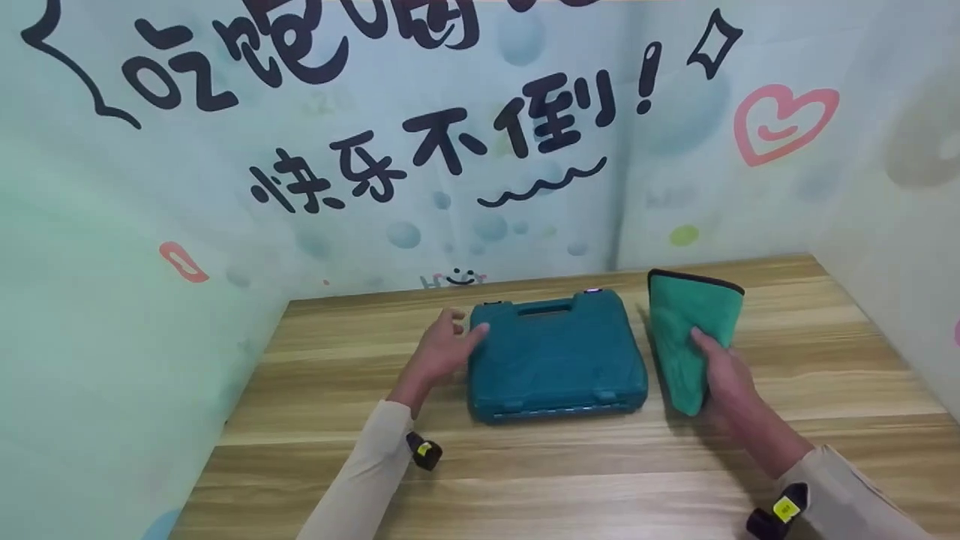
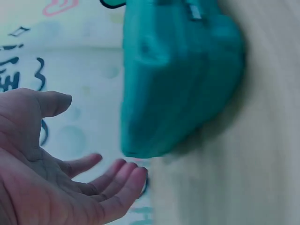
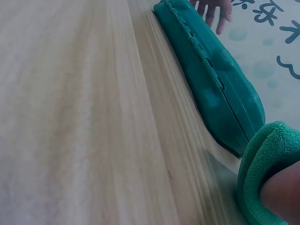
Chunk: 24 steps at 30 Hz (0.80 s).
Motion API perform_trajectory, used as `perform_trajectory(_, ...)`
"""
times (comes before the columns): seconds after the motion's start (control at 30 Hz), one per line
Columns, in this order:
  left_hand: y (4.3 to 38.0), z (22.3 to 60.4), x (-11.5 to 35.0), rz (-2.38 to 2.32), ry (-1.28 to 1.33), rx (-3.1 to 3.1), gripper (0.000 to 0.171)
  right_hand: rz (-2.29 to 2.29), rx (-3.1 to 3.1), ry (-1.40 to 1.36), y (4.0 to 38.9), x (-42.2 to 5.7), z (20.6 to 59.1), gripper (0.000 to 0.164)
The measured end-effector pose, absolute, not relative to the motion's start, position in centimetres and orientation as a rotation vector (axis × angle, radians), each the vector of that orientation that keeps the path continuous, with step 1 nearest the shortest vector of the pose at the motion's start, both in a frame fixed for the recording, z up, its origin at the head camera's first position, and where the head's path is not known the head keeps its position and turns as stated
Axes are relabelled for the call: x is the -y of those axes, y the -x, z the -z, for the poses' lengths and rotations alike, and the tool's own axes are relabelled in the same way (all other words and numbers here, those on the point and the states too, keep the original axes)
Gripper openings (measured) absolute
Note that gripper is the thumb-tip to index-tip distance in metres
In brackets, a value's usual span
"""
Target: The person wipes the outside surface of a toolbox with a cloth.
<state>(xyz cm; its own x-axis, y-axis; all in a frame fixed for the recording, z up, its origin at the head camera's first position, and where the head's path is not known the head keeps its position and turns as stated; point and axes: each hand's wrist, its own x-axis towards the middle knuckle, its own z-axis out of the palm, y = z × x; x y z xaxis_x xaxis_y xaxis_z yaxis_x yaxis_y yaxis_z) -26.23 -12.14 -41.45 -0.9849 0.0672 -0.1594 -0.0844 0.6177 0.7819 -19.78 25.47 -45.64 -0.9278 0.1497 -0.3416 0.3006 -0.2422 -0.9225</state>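
A teal plastic carrying case (image 1: 559, 356) lies flat on the wooden table, its handle toward the back wall and its hinged edge toward me. Beside the case's left edge is my left hand (image 1: 442, 345), fingers spread and relaxed; the left wrist view shows nothing in its palm (image 2: 42, 173). My right hand (image 1: 727, 379) grips a folded green cloth (image 1: 694, 322) with dark edging, to the right of the case, with the thumb on top. In the right wrist view the fuzzy cloth (image 3: 258, 173) curls round part of that hand.
Behind the wooden table (image 1: 525, 480) rises a printed wall sheet (image 1: 420, 232) with dark lettering and a pink heart. Pale sheets also stand at the left and right sides. Each forearm wears a small dark wrist camera (image 1: 424, 451).
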Motion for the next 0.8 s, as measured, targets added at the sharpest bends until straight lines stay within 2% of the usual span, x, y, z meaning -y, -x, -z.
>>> perform_trajectory(0.23,26.1,43.3,12.8,-1.281,0.091,-2.567,0.079,2.248,-1.969,-0.576,20.0,-25.7,45.8,0.088)
perform_trajectory(0.47,26.0,43.5,12.5,-1.32,0.134,-2.532,0.09,2.252,-1.898,-0.579,19.7,-25.7,45.7,0.094)
perform_trajectory(0.7,26.1,43.3,11.7,-1.298,0.184,-2.528,0.106,2.272,-1.882,-0.573,19.7,-25.6,45.9,0.088)
perform_trajectory(0.8,26.3,43.3,11.4,-1.33,0.192,-2.488,0.112,2.322,-1.826,-0.532,19.8,-25.5,46.0,0.077)
